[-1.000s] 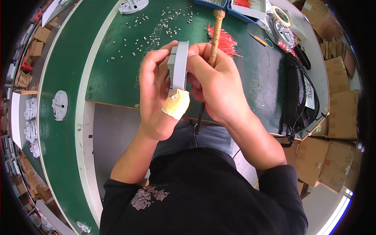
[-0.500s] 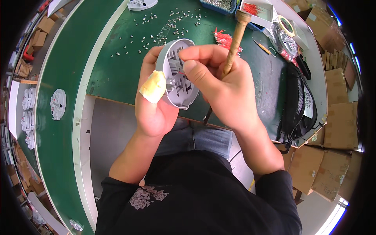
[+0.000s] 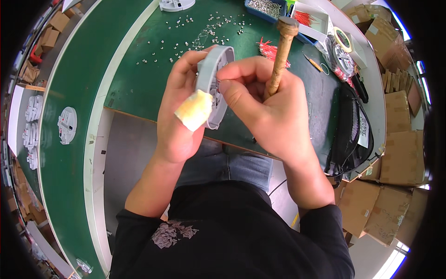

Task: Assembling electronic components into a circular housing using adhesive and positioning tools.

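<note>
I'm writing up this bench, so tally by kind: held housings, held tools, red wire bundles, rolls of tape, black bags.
Grey round housing, in the left hand: 1
Brown-handled tool, in the right hand: 1
Red wire bundles, on the bench and in the white box: 2
Roll of tape: 1
Black bag: 1
Total: 6

Behind the housing [image 3: 211, 69], loose parts [image 3: 213, 33] lie on the table [image 3: 139, 88], left of the wire bundle [image 3: 267, 49].

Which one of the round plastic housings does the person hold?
The grey housing at the centre, held in the left hand beside the right hand; no hand touches the other housings.
</note>
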A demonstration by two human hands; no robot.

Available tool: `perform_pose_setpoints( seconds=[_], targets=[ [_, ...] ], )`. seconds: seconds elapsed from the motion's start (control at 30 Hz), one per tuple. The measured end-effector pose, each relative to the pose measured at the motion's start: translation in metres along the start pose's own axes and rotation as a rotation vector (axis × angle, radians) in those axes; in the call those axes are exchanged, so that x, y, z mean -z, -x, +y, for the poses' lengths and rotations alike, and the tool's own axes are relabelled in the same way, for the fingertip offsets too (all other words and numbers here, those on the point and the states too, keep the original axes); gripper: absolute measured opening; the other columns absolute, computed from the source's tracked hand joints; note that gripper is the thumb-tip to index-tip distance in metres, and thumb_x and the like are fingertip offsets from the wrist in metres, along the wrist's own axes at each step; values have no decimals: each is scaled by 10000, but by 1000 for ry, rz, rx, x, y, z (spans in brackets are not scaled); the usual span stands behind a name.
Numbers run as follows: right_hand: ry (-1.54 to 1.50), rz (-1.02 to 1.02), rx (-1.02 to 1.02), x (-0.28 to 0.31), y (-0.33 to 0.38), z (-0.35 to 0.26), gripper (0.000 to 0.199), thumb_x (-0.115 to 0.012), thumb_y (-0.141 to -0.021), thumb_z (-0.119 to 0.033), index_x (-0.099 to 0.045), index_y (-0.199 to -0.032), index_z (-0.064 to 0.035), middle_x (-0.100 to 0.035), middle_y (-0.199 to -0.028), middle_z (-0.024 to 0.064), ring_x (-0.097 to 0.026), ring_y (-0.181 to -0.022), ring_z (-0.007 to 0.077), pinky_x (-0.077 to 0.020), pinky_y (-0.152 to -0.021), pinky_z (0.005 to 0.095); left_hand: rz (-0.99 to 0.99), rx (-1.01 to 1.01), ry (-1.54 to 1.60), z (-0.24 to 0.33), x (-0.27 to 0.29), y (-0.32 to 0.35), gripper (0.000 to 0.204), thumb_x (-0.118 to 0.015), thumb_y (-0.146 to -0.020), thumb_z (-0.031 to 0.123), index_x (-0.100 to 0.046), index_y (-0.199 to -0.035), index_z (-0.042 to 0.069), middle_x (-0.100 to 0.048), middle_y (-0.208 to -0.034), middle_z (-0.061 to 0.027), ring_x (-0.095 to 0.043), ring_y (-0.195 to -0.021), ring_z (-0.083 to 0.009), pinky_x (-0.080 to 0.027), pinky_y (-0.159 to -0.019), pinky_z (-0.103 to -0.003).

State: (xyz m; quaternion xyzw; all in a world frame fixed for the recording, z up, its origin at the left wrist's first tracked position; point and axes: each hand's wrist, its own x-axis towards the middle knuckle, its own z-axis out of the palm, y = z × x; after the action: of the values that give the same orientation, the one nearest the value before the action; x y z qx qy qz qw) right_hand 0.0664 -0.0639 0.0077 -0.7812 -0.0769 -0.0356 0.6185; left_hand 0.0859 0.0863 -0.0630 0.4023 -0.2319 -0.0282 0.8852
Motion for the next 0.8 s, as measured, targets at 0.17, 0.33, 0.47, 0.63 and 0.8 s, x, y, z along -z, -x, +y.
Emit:
perform_pose_setpoints(
  seconds=[0.17,0.33,0.47,0.63,0.8],
  targets=[
    [59,12,46,8,-9,3,127,-703,-908,24,-624,-1006,41,-679,-906,43,-640,-788,60,-512,-688,187,-6,10,-122,1,-6,-2,717,-639,-915,298,-304,-1472,-4,-447,-1430,-144,-474,-1316,-219,-382,-1097,-373],
    [54,78,75,0,-9,3,132,-728,-899,8,-656,-1006,37,-686,-908,50,-634,-773,60,-510,-691,195,31,3,85,-5,-7,-2,699,-621,-929,302,-304,-1469,-7,-445,-1427,-139,-484,-1303,-219,-396,-1084,-373],
    [318,102,118,-3,6,1,137,-745,-887,1,-701,-1014,26,-699,-929,48,-630,-761,66,-512,-700,215,85,12,196,-2,-17,2,690,-608,-943,318,-303,-1467,-11,-453,-1415,-131,-479,-1303,-213,-391,-1087,-374],
    [325,98,431,-4,6,15,151,-748,-884,-3,-736,-1033,11,-714,-963,48,-634,-788,80,-512,-714,230,70,44,224,-1,-18,4,671,-570,-964,325,-296,-1474,-15,-467,-1400,-127,-483,-1297,-211,-388,-1090,-369],
    [94,19,80,5,0,4,147,-740,-889,4,-723,-1034,22,-715,-976,61,-646,-829,92,-527,-740,234,53,0,100,-8,-14,7,664,-561,-971,334,-328,-1485,-15,-494,-1375,-119,-500,-1280,-204,-406,-1072,-354]
  ],
)
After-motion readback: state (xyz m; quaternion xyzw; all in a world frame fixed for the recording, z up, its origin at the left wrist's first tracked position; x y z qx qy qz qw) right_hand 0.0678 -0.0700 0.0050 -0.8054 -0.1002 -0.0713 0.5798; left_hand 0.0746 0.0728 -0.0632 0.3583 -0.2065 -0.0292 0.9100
